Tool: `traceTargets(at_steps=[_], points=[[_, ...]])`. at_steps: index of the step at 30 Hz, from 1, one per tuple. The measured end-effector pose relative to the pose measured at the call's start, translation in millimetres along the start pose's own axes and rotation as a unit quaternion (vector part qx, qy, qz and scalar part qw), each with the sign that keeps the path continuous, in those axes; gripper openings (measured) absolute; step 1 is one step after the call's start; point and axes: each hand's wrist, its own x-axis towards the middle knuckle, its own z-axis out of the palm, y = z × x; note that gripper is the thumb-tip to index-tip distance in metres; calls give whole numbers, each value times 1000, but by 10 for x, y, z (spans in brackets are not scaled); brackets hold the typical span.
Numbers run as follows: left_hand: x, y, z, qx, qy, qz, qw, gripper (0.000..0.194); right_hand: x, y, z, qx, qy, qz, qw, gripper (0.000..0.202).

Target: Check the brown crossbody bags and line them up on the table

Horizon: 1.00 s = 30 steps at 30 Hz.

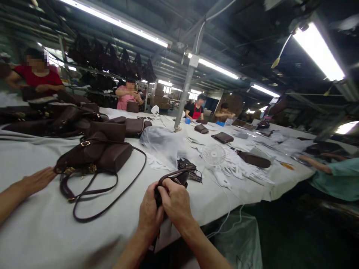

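1. Both of the person's hands are closed on a dark brown bag (183,177) at the near edge of the pale-covered table (117,228); the left hand (150,207) grips its near side, the right hand (176,200) pinches around its top edge.
2. The fingers and wrists hide much of this bag — its lower part shows only as dark scraps between the forearms, and what the fingertips press on cannot be made out.
3. Another person's hand (39,182) lies flat at the left, its arm cut off by the picture's edge; its fingertips are at the end of a group of brown bags (116,157), perhaps touching, though blur makes that hard to tell.
4. Those bags overlap, so where one ends and the next begins is unclear; a thin strap (145,158) loops from them over the cover.
5. Beyond the held bag lie black packets (189,169), their print unreadable, and cloudy plastic (159,142) that veils whatever is beneath it.
6. A white fan (214,155) stands to the right — near white strips (241,168), partly blocking them.
7. At far right, a teal-sleeved co-worker (336,179) is cropped by the frame.
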Motion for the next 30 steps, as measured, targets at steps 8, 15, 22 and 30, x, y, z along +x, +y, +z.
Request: traceTargets(at_steps=[8,15,22,30], points=[[127,200,-94,-108,-7,-28,994,38,-38,143,-75,355,-147,-4,923,19],[215,170,-188,-144,-82,-63,984,28,-77,336,-176,398,-199,-27,895,30],[625,81,-451,-138,-202,-56,968,34,300,1008,-522,68,-77,-219,970,51],[498,-35,-358,165,90,123,975,31,281,866,-202,26,-83,-161,983,14]])
